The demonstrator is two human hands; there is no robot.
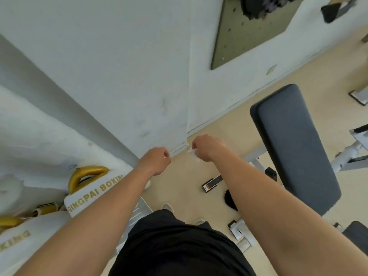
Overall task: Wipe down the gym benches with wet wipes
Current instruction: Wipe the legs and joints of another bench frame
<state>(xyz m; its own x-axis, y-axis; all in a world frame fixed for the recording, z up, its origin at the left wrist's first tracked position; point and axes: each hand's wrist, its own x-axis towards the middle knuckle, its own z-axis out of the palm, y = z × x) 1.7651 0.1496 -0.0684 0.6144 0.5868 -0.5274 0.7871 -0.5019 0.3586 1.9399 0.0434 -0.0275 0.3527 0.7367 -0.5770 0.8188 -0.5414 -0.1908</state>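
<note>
Both of my arms reach forward over the floor. My right hand (207,147) has its fingers curled round a small white wet wipe (194,154), which sticks out at the hand's left side. My left hand (156,161) hovers a short way to the left of it, fingers curled, with nothing visible in it. The gym bench's dark grey padded backrest (294,148) slopes at the right, apart from both hands. A second dark pad (358,234) shows at the lower right edge.
White boxing pads with gold lettering and gold handles (89,188) lie at the left against the white wall. The bench's white metal frame (348,154) and feet stand on the beige floor. A pegboard (249,30) hangs on the wall. My feet (168,207) are below.
</note>
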